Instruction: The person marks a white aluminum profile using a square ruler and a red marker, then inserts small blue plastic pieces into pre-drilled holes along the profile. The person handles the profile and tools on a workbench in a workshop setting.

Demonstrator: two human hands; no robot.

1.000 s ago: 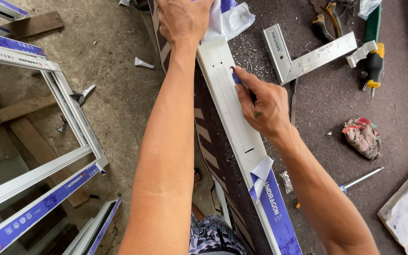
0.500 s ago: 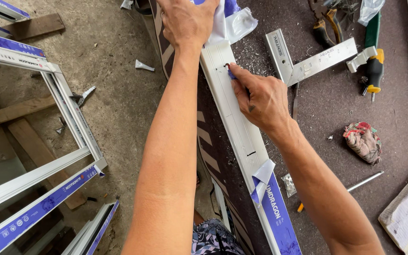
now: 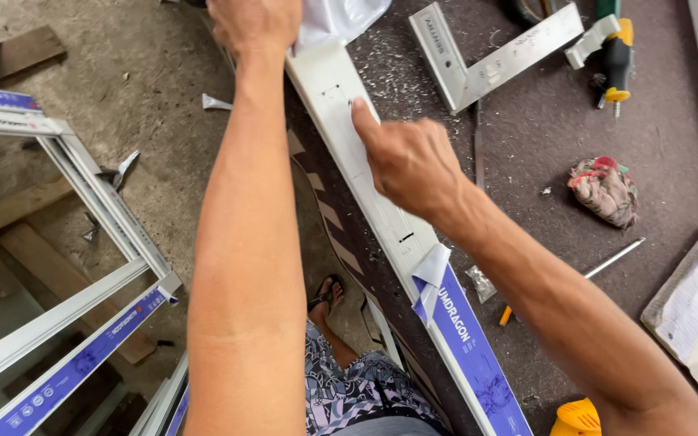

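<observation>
— Brown bench (image 3: 607,323), shavings everywhere — where's the profile (image 3: 365,178)?
— Along its edge; left hand (image 3: 256,28) clamps the far end.
— Right hand (image 3: 409,157)?
— Slid forward since a second ago, grip pinched together at the pencilled rectangle (image 3: 334,95) — marking continues.

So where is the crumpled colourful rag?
In the head view, the crumpled rag lies on the dark workbench, right of the right hand, below the screwdriver.

bare forearms, patterned shorts (image 3: 349,387), sandal (image 3: 326,292)
</observation>
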